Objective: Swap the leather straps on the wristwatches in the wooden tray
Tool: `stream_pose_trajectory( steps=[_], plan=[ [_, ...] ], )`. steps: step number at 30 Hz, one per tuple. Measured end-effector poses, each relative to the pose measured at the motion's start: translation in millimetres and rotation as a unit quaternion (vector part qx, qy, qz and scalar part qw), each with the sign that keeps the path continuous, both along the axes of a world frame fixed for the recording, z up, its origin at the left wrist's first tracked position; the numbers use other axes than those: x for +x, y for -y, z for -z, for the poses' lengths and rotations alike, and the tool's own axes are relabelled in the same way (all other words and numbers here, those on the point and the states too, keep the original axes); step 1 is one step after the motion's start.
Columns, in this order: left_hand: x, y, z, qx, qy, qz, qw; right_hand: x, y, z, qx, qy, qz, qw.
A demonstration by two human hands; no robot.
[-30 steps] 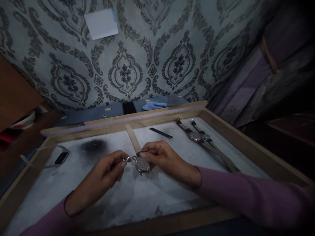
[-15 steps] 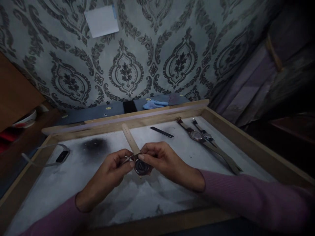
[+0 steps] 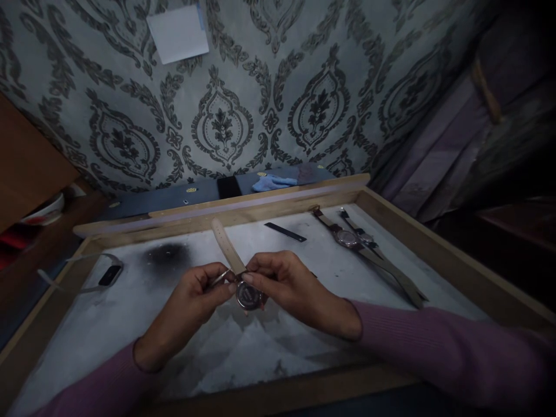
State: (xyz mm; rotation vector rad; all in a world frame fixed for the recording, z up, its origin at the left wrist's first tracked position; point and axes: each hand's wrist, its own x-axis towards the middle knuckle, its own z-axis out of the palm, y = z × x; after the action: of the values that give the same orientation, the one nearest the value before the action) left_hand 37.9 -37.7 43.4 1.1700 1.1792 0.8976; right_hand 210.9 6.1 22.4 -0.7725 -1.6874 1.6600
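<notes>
A round wristwatch (image 3: 249,295) is held up over the white tray floor, its metal back facing me. One pale strap (image 3: 228,248) runs up and away from its top edge; the lower lugs show no strap. My right hand (image 3: 297,289) is closed, thumb and fingers pinching the watch where the strap meets the case. In my left hand (image 3: 189,310), also closed, a thin shiny metal tool (image 3: 220,277) points at that same joint. Whether its tip touches the watch is hidden by the fingers.
A wooden-rimmed tray (image 3: 434,249) surrounds the work. Inside lie two watches, one larger (image 3: 346,238) and one smaller (image 3: 366,238), a dark flat blade-like strip (image 3: 285,232) and a smartwatch (image 3: 110,275) with a light band. Behind the rim rest a blue cloth (image 3: 273,183) and a black phone-like slab (image 3: 229,187).
The tool in my left hand has turned to a steeper angle. The watch and strap have shifted slightly left; a small dark object now shows behind my right hand.
</notes>
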Motion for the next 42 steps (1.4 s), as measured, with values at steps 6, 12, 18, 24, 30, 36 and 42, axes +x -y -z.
stream_pose_trajectory(
  steps=[6,12,18,24,30,36,42],
  plan=[
    [1.3,-0.5,-1.4,-0.009,0.002,-0.024,1.0,-0.5,-0.1,1.9,-0.01,-0.004,-0.006,1.0],
    [4.1,0.0,-3.8,-0.009,-0.005,-0.044,0.999,-1.7,1.7,2.0,0.026,0.024,-0.003,0.999],
    [3.7,0.0,-2.3,0.011,0.011,-0.034,0.999,-1.9,2.8,0.0,0.023,0.022,-0.006,0.999],
    [2.5,-0.5,5.2,0.043,0.029,-0.017,0.999,-2.9,4.3,-1.5,0.01,0.016,-0.012,1.0],
    [0.4,-0.5,3.0,0.036,0.009,-0.012,0.999,-6.0,3.1,-0.6,-0.087,0.006,-0.028,0.996],
    [-5.0,-0.9,3.3,0.027,0.004,-0.01,1.0,-5.7,0.0,5.8,-0.154,-0.043,-0.067,0.985],
    [-6.4,-0.4,3.6,0.032,0.005,-0.004,0.999,-3.5,-2.3,9.6,-0.134,-0.024,-0.053,0.989]
  ],
)
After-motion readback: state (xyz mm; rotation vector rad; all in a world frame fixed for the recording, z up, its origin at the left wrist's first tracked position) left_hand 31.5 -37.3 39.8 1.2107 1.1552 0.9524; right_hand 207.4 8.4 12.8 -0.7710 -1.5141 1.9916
